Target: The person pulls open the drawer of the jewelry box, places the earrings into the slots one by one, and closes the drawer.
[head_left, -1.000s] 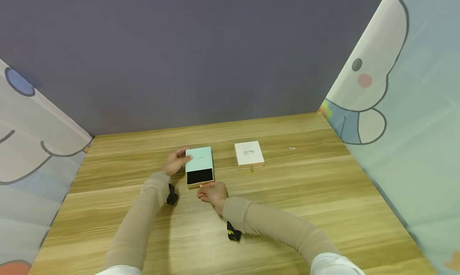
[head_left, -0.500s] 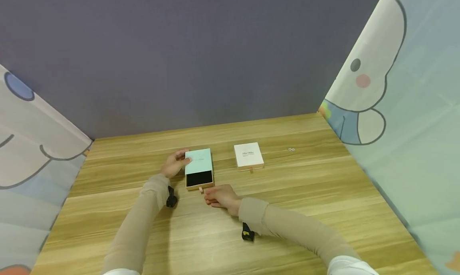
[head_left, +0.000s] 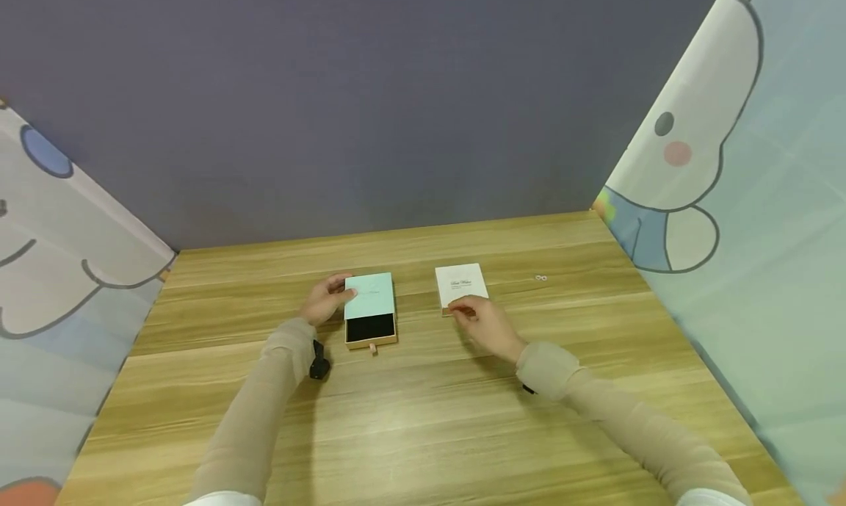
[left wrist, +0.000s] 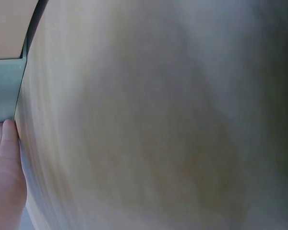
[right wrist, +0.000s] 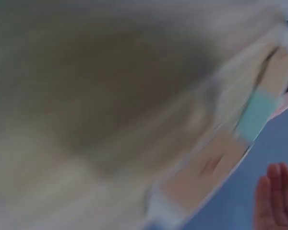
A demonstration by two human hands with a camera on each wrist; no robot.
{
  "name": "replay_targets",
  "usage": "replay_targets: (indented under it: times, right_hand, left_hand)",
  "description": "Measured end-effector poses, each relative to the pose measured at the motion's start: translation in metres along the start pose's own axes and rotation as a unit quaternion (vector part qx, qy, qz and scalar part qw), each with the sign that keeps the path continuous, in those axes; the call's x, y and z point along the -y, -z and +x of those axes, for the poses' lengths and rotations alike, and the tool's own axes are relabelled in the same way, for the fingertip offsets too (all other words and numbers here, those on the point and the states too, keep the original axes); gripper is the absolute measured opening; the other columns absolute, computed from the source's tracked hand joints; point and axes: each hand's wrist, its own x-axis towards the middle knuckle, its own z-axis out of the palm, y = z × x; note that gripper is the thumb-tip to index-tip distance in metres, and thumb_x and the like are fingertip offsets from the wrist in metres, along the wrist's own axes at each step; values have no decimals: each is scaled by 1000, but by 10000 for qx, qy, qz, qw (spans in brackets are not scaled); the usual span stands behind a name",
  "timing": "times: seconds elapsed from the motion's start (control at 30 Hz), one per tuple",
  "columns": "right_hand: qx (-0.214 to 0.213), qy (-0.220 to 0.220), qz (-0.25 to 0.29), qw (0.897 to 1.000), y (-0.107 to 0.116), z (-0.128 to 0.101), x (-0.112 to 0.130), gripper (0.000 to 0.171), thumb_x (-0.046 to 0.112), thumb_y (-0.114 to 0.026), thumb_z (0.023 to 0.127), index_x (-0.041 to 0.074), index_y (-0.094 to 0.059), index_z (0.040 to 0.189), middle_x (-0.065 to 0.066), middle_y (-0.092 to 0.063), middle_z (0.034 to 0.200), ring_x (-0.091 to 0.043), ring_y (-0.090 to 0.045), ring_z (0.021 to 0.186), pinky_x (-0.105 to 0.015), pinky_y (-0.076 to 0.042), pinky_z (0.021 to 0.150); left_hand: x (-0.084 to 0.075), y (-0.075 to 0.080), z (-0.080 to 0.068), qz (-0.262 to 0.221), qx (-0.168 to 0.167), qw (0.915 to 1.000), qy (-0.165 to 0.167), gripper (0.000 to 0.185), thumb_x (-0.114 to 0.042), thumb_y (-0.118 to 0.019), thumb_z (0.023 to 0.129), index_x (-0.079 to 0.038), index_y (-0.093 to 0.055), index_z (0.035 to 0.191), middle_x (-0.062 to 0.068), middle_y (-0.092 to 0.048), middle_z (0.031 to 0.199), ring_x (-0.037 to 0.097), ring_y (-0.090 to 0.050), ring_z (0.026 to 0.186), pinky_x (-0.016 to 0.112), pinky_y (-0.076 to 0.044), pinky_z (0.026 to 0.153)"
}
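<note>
Two boxes on table: open-drawer box left, closed box right, tiny item further right.

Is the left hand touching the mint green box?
Touching. The head view shows the left hand with its thumb lying on the mint green box, at the box's left edge.
</note>
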Motion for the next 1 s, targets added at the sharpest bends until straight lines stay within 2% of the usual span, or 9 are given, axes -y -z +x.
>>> replay_targets:
  times: [0.07, 0.13, 0.3, 0.5, 0.7, 1.0]
  right_hand:
    - [-287, 387, -658, 9967, 15, 1, -9, 17, 3, -59, 87, 0, -67, 102, -10, -68, 98, -19, -64, 79, -29, -55, 69]
    - [-443, 522, -1069, 9919, 30, 2, -17, 18, 3, -59, 87, -1, -66, 103, -12, -67, 100, -21, -65, 80, -32, -56, 69]
    - [-470, 60, -1268, 9908, 71, 7, -38, 24, 5, -57, 89, -5, -61, 110, -20, -64, 107, -31, -63, 86, -42, -55, 75]
    - [-218, -557, -1242, 9905, 109, 11, -72, 28, 5, -55, 90, -7, -57, 116, -24, -61, 110, -37, -58, 98, -49, -50, 85]
    - [-309, -1130, -1188, 9860, 122, 7, -106, 30, 3, -53, 90, -10, -55, 117, -28, -60, 108, -41, -59, 96, -49, -50, 83]
    - [-503, -1184, -1535, 9798, 125, 5, -133, 29, 4, -57, 87, -11, -58, 111, -29, -62, 104, -42, -60, 93, -51, -50, 80]
  left_hand:
    - [-3, 0, -1, 9, 45, 10000, -47, 55, -23, -55, 93, -3, -35, 140, 22, -26, 147, 39, -26, 134, 50, -27, 110]
    - [-11, 0, -4, -42, 54, 10000, -70, 54, -20, -54, 93, -1, -34, 140, 24, -25, 147, 40, -24, 134, 52, -26, 110]
    - [-31, 0, -15, -164, 55, 9998, -58, 51, -13, -52, 94, 4, -33, 139, 26, -23, 147, 42, -22, 135, 54, -23, 110]
    - [-35, -1, -18, -200, 53, 9998, 66, 53, -14, -52, 94, 3, -32, 140, 26, -25, 146, 41, -25, 134, 52, -29, 108]
    - [-31, -2, -16, -244, 80, 9997, -19, 53, -13, -52, 94, 4, -32, 139, 27, -25, 145, 41, -25, 134, 51, -26, 110]
    - [-29, -4, -18, -256, 33, 9997, 24, 53, -13, -52, 93, 4, -33, 139, 27, -26, 145, 41, -24, 134, 52, -26, 109]
